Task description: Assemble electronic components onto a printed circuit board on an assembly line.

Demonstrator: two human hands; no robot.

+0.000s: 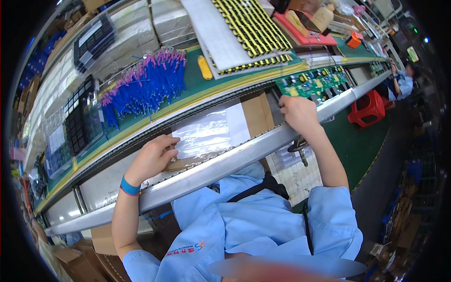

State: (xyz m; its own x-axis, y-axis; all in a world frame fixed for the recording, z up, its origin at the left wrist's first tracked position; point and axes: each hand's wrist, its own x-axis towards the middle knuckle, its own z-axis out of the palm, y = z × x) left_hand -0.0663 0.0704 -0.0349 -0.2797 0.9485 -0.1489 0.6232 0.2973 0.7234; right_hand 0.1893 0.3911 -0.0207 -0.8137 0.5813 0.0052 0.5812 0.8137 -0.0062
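My left hand [157, 155] is over the left end of a cardboard piece [257, 115] lying in the conveyor channel. Its fingers are curled close to the thumb, with a small pale bit at the tips that I cannot make out. A clear plastic bag [206, 134] and white paper [237, 123] rest on the cardboard beside it. My right hand [299, 114] is at the near left corner of a green circuit board panel [312, 84] fitted with components. Those fingers are bent, and whatever they grip is hidden. A blue wristband [129, 187] circles my left wrist.
A metal rail [221, 164] runs between my body and the channel. Beyond it lie blue wires with pink ends [150, 84], black trays [81, 115], a yellow marker-like object [205, 67] and yellow-black strips [253, 26] on foam. Far right, a co-worker [401, 84] is near a red stool [366, 109].
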